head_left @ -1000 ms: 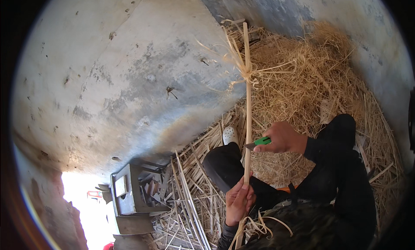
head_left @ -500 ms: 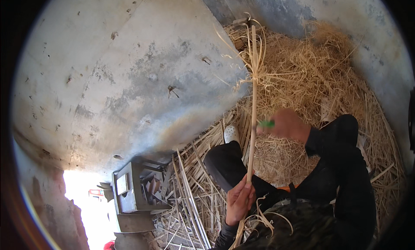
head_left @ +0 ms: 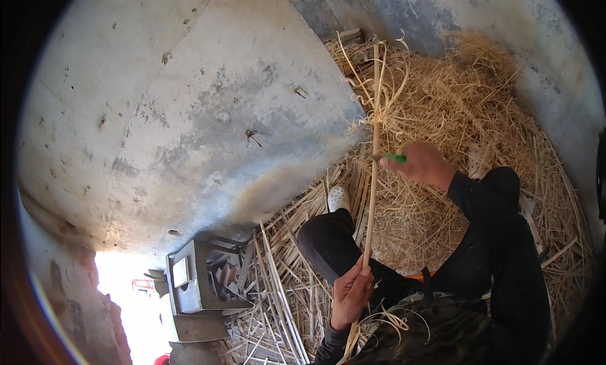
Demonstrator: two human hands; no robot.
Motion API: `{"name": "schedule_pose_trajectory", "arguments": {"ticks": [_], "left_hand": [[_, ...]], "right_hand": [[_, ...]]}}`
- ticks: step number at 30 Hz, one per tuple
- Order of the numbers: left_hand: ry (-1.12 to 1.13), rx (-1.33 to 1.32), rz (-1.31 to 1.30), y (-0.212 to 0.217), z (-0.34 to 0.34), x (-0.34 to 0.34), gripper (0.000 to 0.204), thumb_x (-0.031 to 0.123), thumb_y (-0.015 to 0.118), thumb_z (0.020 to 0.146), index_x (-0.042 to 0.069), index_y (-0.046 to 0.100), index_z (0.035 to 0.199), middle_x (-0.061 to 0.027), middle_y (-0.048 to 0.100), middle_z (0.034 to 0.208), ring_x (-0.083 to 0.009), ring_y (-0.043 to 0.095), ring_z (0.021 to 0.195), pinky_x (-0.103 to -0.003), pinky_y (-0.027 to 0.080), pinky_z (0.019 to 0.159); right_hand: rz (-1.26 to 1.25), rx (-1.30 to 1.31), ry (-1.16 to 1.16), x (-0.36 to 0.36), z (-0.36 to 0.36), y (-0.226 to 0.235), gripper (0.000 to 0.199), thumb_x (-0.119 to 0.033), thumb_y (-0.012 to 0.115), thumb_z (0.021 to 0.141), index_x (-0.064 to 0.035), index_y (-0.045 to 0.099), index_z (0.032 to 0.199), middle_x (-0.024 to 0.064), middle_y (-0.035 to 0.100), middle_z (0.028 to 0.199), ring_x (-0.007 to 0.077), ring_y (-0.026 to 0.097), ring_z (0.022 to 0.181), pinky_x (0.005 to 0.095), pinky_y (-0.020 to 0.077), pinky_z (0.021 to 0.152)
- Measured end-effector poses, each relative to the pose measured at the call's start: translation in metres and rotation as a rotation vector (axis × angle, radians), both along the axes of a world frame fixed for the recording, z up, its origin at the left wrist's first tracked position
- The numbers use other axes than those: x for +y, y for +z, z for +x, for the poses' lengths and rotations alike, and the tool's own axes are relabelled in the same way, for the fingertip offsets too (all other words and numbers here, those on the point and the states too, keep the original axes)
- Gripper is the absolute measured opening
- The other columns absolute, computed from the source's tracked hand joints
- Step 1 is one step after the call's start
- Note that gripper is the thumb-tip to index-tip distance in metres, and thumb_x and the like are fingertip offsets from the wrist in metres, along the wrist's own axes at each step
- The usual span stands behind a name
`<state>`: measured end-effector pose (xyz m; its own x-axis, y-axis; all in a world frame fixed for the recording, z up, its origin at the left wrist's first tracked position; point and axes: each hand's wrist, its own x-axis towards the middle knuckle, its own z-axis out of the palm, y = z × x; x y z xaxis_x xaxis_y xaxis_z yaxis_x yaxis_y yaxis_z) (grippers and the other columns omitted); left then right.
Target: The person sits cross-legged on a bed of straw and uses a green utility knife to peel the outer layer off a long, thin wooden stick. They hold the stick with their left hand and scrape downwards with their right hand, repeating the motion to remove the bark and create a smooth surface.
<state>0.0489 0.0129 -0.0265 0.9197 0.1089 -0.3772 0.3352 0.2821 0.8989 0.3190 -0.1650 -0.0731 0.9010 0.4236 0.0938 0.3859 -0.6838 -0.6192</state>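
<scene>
A long, pale wooden stick (head_left: 374,194) runs from my lap away toward the far wall, with curled shavings (head_left: 380,114) still attached near its far end. My left hand (head_left: 352,295) is closed around the stick's near part. More thin curls (head_left: 394,319) hang by the near end, over my lap. In my closed right hand (head_left: 424,164) is a green-handled knife (head_left: 396,157); its short dark blade lies against the stick, roughly midway between the left hand and the far curls. The fingers partly cover the handle.
A big heap of straw-like shavings (head_left: 467,106) fills the far right beside the wall (head_left: 530,24). Long split strips (head_left: 278,289) lie to the left of my legs. A grey box-like stand (head_left: 189,283) is at lower left, near a bright opening. My foot wears a white clog (head_left: 338,199).
My right hand and the knife have moved up the stick, away from me. The far curls have shifted and spread differently. The left hand keeps its grip in nearly the same place.
</scene>
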Motion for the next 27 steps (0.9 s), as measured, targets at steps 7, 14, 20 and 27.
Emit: {"name": "schedule_pose_trajectory", "arguments": {"ticks": [7,14,20,27], "left_hand": [[-0.034,0.023,0.132,0.002,-0.006,0.002,0.042,0.015,0.046,0.101,0.0,0.041,0.141,0.0056,0.041,0.07,-0.0017,0.034,0.055,-0.017,0.028,0.049],[-0.062,-0.014,0.041,0.007,0.0,-0.002,0.044,0.013,0.045,0.1,-0.001,0.038,0.141,0.0063,0.035,0.069,-0.0014,0.032,0.056,-0.018,0.026,0.049],[-0.014,-0.017,-0.05,0.003,-0.005,-0.001,0.045,0.011,0.045,0.1,-0.003,0.037,0.142,0.0058,0.034,0.07,-0.0019,0.032,0.057,-0.018,0.027,0.05],[-0.1,0.063,-0.052,0.004,-0.017,-0.006,0.044,0.012,0.044,0.1,-0.002,0.037,0.141,0.0052,0.035,0.07,-0.0031,0.032,0.057,-0.018,0.028,0.05]], "right_hand": [[-0.079,-0.216,0.273,0.021,-0.056,-0.009,0.087,-0.091,0.038,0.069,-0.0096,0.052,0.043,0.0042,0.039,0.039,0.0198,0.045,0.037,0.0368,0.0353,0.04],[-0.04,-0.221,0.041,0.007,0.019,-0.031,0.081,-0.09,0.042,0.07,-0.014,0.048,0.043,-0.0016,0.029,0.036,0.0133,0.035,0.033,0.0338,0.0249,0.033],[-0.044,-0.144,0.174,0.015,-0.036,-0.01,0.089,-0.091,0.034,0.072,-0.0079,0.045,0.042,0.0017,0.031,0.038,0.0184,0.039,0.035,0.0363,0.0292,0.035],[-0.008,-0.299,-0.12,-0.019,0.049,-0.047,0.081,-0.088,0.04,0.073,-0.0101,0.049,0.051,0.0013,0.036,0.043,0.0179,0.035,0.035,0.0372,0.028,0.035]]}}
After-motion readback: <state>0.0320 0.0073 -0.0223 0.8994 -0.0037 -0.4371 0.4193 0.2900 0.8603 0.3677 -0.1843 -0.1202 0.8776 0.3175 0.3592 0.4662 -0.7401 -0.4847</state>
